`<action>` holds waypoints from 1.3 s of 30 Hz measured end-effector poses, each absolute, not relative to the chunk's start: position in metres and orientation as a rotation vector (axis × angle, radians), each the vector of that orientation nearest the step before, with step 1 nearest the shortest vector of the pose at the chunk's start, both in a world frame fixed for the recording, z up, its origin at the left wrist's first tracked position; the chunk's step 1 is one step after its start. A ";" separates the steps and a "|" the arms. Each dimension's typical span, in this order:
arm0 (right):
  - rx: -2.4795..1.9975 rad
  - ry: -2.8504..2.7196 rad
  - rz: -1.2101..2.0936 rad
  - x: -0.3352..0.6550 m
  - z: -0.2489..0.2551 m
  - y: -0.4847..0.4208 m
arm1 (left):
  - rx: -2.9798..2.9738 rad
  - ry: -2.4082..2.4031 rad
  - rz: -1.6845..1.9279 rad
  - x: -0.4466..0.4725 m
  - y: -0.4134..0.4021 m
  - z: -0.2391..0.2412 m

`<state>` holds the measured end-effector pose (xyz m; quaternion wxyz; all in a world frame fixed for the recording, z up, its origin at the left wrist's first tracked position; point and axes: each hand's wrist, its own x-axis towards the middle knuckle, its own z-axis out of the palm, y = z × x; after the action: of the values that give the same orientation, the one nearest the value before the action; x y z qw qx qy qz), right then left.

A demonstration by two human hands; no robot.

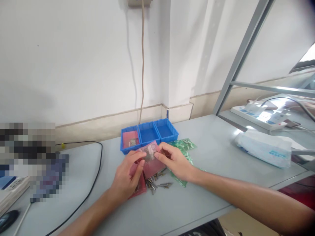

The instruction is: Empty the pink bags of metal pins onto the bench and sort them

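Between my two hands is a small pink plastic bag, see-through, with small pieces inside that I cannot make out. My left hand is closed at its left edge, thumb and index finger near each other. The thumb and curled fingers of my right hand pinch its right side. Below the bag, loose metal pins lie in a small heap on the table. Another pink bag lies partly under my left hand. Green plastic bags with small parts lie beyond and beneath my right wrist.
Three joined blue trays stand behind my hands; the left one holds a pink bag. A black cable and a mouse are at left. On the right lie a white-and-blue packet and a power strip by a metal frame.
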<state>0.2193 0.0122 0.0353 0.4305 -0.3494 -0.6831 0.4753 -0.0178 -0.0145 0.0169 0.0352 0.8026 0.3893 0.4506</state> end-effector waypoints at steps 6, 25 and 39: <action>-0.884 -1.626 1.247 0.220 0.034 0.014 | 2.528 1.141 1.258 -0.016 -0.017 0.021; -0.893 -1.597 1.346 0.219 0.039 0.012 | 2.476 1.437 1.244 -0.027 0.003 0.014; -0.910 -1.603 1.342 0.220 0.040 0.011 | 2.580 1.829 1.018 -0.041 0.025 0.007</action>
<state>0.2197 0.0106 0.0401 0.4175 -0.3626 -0.6390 0.5347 -0.0412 0.0252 0.0070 -0.0904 0.7733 0.5483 0.3051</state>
